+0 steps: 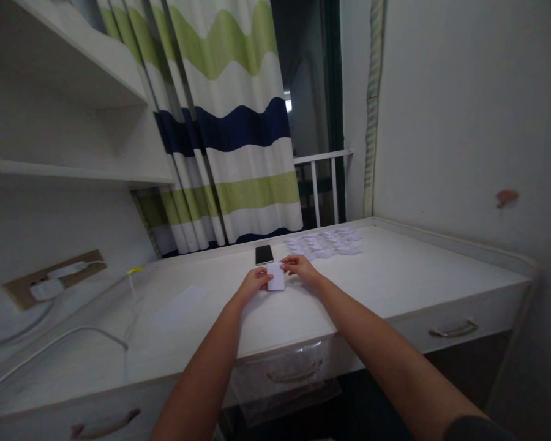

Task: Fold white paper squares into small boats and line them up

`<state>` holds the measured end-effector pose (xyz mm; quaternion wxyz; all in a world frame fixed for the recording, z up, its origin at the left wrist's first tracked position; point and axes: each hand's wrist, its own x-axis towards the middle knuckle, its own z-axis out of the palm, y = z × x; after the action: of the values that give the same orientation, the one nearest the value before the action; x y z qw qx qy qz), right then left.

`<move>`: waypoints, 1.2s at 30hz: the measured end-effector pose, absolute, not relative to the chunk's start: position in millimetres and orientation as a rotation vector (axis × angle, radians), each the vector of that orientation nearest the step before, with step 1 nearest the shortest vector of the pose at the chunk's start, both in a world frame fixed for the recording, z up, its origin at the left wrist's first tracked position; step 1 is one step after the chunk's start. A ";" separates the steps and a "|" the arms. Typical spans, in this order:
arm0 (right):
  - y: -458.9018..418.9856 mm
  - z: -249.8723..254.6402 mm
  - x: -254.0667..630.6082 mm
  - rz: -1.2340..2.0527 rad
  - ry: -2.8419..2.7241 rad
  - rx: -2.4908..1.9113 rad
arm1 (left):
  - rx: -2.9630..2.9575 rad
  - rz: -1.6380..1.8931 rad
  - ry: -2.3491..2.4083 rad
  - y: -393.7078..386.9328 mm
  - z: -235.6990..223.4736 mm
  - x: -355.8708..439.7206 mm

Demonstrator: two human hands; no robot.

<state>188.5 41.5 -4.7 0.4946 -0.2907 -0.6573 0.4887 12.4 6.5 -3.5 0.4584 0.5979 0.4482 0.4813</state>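
A small white paper card (276, 276) stands on end or lies flat on the white desk (349, 288), and I cannot tell which from this angle. My left hand (257, 283) grips its left edge, and my right hand (299, 266) has its fingers on its upper right corner. Just beyond the card, a black smartphone (264, 255) lies close to my left fingertips. Farther back and to the right is a scattered layer of white paper pieces (324, 243).
A pale paper sheet (180, 306) lies on the desk's left side. White cables (55, 346) run from a wall socket panel (50, 275) across that side. Shelves (68, 128) overhang on the left, a striped curtain (224, 110) hangs behind, and a wall (463, 122) rises on the right. Drawers with handles (453, 329) line the front.
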 end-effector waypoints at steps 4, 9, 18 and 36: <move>42.4 -4.6 188.8 1.134 -1.616 -0.716 | 1.499 1.149 1.075 6.6 -3.6 12.2; 42.2 -3.1 187.6 1.125 -1.626 -0.728 | 1.531 1.255 1.092 9.5 -2.6 10.1; 36.6 0.2 187.2 1.121 -1.630 -0.720 | 1.587 1.233 1.071 7.3 -1.6 10.6; 35.5 1.1 189.1 1.115 -1.658 -0.728 | 1.695 1.250 1.061 5.9 -0.2 13.0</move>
<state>189.1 35.5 1.1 0.4858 -0.2992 -0.6815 0.4583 13.0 5.9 -0.2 0.3817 0.6645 0.4158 0.4898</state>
